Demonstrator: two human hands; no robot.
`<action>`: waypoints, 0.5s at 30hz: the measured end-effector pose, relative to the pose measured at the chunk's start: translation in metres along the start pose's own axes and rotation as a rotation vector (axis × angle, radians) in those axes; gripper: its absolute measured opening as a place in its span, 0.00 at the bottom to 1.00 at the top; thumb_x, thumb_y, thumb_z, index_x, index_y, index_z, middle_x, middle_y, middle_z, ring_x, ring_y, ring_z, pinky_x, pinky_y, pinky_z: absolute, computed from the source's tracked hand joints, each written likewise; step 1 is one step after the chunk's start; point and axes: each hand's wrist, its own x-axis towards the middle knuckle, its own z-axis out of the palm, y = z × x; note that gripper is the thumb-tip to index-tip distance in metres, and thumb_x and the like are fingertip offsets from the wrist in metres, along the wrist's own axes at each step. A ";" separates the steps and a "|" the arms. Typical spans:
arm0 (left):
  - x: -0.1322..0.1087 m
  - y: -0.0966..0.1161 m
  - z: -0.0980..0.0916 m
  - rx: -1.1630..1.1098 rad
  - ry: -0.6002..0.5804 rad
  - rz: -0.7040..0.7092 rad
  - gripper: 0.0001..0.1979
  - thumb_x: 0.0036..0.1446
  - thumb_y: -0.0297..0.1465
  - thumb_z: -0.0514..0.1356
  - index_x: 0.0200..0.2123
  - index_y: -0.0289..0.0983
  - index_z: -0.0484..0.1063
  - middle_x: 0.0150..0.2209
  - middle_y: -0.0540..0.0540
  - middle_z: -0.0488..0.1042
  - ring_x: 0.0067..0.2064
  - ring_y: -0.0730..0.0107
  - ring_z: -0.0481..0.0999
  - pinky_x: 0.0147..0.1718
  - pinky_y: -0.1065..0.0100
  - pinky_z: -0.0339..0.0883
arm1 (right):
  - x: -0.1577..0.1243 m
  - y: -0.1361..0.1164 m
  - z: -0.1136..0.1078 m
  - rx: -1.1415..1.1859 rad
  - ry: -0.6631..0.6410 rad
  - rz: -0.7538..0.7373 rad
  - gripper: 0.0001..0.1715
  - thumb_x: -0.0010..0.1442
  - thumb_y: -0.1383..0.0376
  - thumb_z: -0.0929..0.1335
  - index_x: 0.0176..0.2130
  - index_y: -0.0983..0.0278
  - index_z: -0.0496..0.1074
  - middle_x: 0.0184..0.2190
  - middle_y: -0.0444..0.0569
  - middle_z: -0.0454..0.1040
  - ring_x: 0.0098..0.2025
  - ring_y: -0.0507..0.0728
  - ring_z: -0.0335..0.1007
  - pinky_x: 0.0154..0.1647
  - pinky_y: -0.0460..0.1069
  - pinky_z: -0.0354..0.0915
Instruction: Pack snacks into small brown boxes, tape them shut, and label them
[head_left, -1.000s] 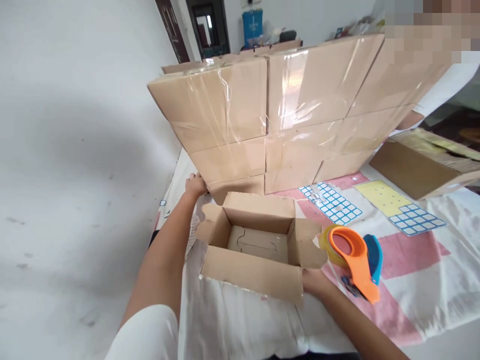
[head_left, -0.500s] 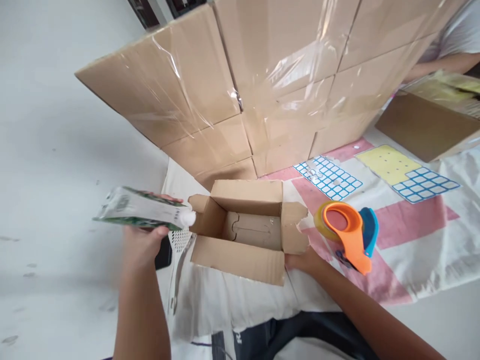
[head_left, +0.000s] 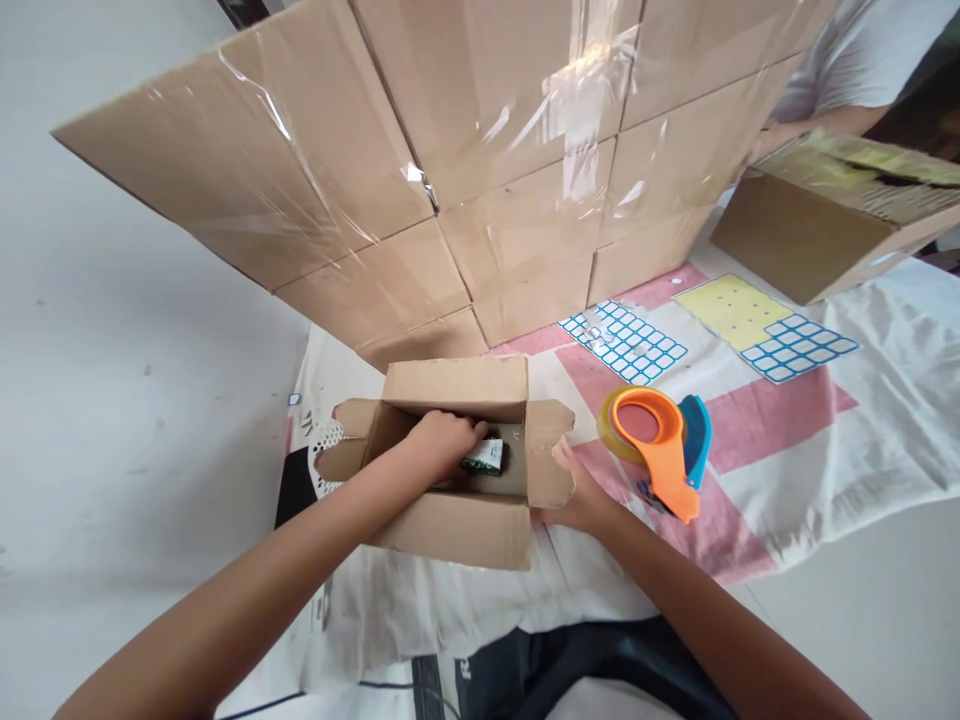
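An open cardboard box (head_left: 457, 535) stands on the cloth-covered table with its flaps folded outward. My left hand (head_left: 444, 443) reaches down inside it, fingers closed around a white and green squeeze tube (head_left: 486, 456). Only one end of the tube shows; my hand and forearm cover the rest. At the box's right end, my right hand (head_left: 574, 490) grips the side below the torn right flap, which partly hides its fingers. To the right of that hand lies an orange and blue tape dispenser (head_left: 664, 455) with a roll of tape.
Behind the box rises a tall stack of taped cardboard cartons (head_left: 517, 200). A plain wall (head_left: 150, 420) borders the left side. At the back right, another person's arm (head_left: 847, 120) is beside a brown carton (head_left: 802, 235). The tablecloth (head_left: 900, 440) has printed grid patches.
My left hand has moved right and down, carrying the tube from beside the box into it. My right hand stays at the box's right end. The view has shifted somewhat.
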 end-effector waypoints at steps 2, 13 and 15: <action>-0.002 0.002 0.001 0.002 -0.006 -0.023 0.28 0.48 0.34 0.72 0.53 0.36 0.71 0.47 0.33 0.80 0.47 0.42 0.81 0.42 0.54 0.72 | 0.000 -0.005 -0.003 -0.001 -0.012 -0.006 0.53 0.42 0.61 0.80 0.63 0.59 0.62 0.62 0.61 0.63 0.62 0.73 0.63 0.60 0.64 0.67; 0.000 0.014 -0.008 -0.008 -0.036 -0.065 0.34 0.46 0.38 0.72 0.58 0.38 0.71 0.47 0.32 0.81 0.50 0.38 0.81 0.47 0.48 0.73 | 0.001 -0.010 -0.002 0.040 0.038 -0.015 0.54 0.37 0.60 0.81 0.61 0.59 0.65 0.58 0.59 0.66 0.62 0.74 0.64 0.63 0.67 0.64; -0.003 0.020 -0.011 0.036 -0.046 -0.073 0.35 0.45 0.34 0.72 0.58 0.37 0.73 0.48 0.31 0.81 0.50 0.38 0.81 0.48 0.48 0.74 | 0.000 -0.005 0.001 0.041 0.027 -0.043 0.63 0.33 0.59 0.82 0.65 0.60 0.62 0.62 0.60 0.64 0.64 0.76 0.61 0.66 0.68 0.61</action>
